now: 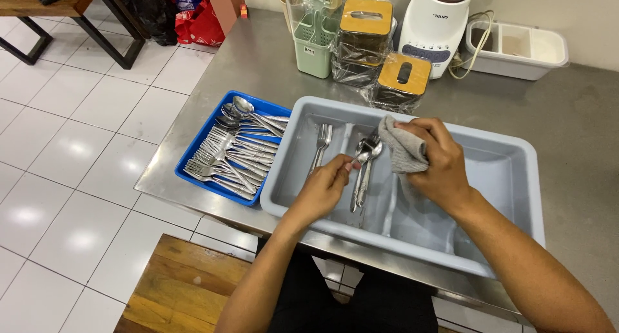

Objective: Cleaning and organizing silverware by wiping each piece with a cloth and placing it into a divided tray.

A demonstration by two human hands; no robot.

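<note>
A shiny steel fork (365, 154) is pinched at its handle by the left hand (324, 188) above the pale grey divided plastic tray (516, 154), its tines meeting the crumpled grey cloth (402, 146) gripped in the right hand (440, 162). Two forks (321, 146) lie in the tray's left compartment. Beside it, a blue tray of cutlery (232, 149) rests on the steel counter (567, 114), over white floor tiles (64, 146).

Left hand (324, 186) pinching, fingers curled, right hand (433, 159) closed, forearms angled inward
</note>
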